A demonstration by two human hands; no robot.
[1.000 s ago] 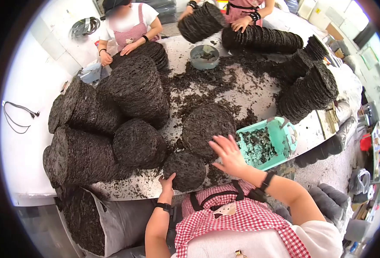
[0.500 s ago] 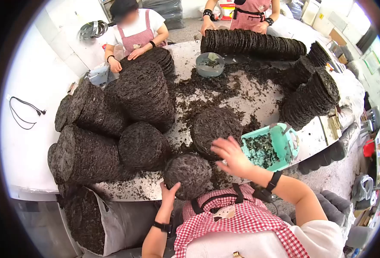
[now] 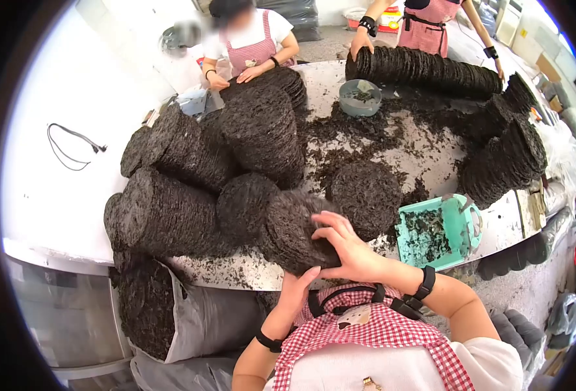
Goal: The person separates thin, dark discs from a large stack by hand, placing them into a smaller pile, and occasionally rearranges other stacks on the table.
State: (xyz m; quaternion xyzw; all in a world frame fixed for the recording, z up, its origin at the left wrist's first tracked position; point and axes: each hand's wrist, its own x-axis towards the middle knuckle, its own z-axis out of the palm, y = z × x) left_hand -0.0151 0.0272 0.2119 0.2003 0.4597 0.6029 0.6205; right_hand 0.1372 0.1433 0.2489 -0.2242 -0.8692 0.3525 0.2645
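Note:
A stack of round, dark sheets that look like dried seaweed (image 3: 294, 228) is tilted at the table's near edge, between my hands. My left hand (image 3: 294, 290) holds its near lower edge, thumb up along the side; its other fingers are mostly hidden. Curved around the right side of the same stack is my right hand (image 3: 350, 251), fingers bent over its edge. Just behind lies another round dark stack (image 3: 365, 195), flat on the table. To the right, a turquoise dustpan (image 3: 458, 225) holds dark flakes.
Several thick dark stacks (image 3: 170, 215) crowd the left side. Loose flakes litter the white table (image 3: 424, 156). A clear bowl (image 3: 359, 99) sits farther back. Two co-workers handle stacks across the table; one has a hand on a long dark roll-like stack (image 3: 424, 70).
My right hand has come down and left from above the flat stack onto the near stack. That near stack is now tilted up, with both hands on it. The view has shifted left.

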